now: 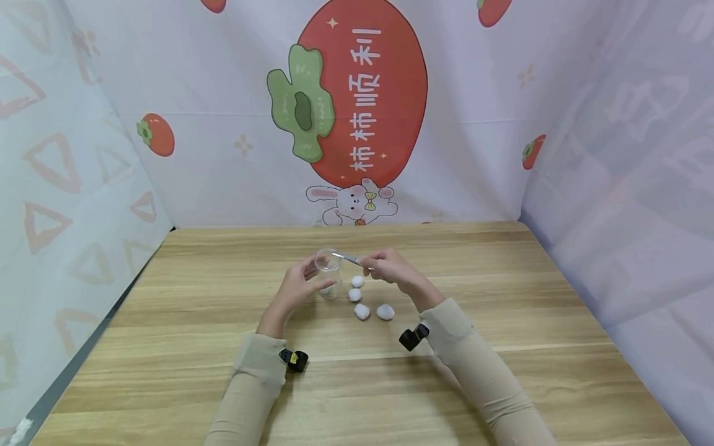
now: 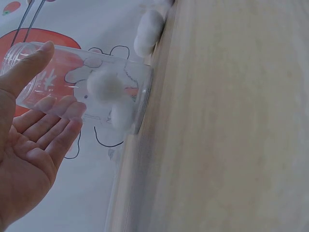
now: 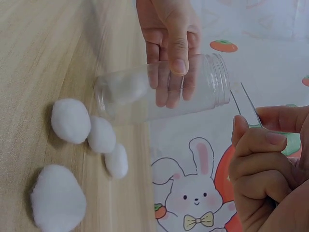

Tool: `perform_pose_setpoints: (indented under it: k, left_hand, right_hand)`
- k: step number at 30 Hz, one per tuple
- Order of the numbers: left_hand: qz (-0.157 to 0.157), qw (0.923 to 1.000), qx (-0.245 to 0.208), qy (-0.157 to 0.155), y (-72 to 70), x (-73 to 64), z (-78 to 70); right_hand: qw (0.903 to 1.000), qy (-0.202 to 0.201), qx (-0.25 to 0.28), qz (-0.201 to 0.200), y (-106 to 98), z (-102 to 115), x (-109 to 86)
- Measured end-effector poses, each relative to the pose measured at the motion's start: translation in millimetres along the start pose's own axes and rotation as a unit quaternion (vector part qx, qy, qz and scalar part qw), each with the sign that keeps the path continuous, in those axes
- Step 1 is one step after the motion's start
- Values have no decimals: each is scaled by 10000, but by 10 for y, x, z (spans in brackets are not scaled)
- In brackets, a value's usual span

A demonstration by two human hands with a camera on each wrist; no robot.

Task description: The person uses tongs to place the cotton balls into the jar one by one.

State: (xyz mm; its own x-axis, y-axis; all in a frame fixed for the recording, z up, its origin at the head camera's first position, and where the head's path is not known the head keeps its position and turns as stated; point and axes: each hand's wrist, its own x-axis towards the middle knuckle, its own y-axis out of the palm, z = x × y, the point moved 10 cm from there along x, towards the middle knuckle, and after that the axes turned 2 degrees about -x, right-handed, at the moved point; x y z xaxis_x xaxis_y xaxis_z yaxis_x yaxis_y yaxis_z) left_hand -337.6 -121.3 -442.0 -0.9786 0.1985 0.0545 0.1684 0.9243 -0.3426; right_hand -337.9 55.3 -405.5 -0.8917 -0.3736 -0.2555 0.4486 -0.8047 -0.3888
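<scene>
A clear jar (image 1: 331, 274) stands upright on the table, with white cotton balls (image 2: 105, 87) at its bottom. My left hand (image 1: 299, 287) holds it near the top, thumb on one side and fingers on the other. Metal tweezers (image 1: 348, 257) are pinched between the thumb and fingers of my right hand (image 1: 392, 269). Their tips are at the jar's open mouth, and no cotton ball shows between them. Several more cotton balls (image 3: 70, 121) lie on the table to the right of the jar and nearer to me.
The wooden table (image 1: 189, 322) reaches back to a white printed cloth (image 1: 223, 173) with a big red persimmon and a rabbit. More cloth hangs at the left and right sides. A small black camera (image 1: 414, 337) sits on my right wrist, another (image 1: 294, 359) on my left.
</scene>
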Motion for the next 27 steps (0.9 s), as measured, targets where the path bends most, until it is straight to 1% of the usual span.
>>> perform_pose_setpoints:
  k: [5, 11, 17, 20, 27]
  left_hand:
    - [37, 10000, -51, -28, 9, 4, 10]
    - [27, 10000, 19, -45, 3, 0, 5]
    - [43, 10000, 6, 33, 3, -7, -11]
    - [30, 10000, 4, 15, 2, -5, -5]
    - [48, 9999, 88, -61, 14, -8, -6]
  right_hand:
    - [10000, -53, -32, -7, 1, 4, -11]
    - [10000, -53, -14, 22, -15, -6, -32]
    - [10000, -9, 9, 33, -68, -23, -71]
    - [10000, 9, 14, 37, -91, -33, -90]
    - [9999, -113, -44, 63, -111, -58, -106]
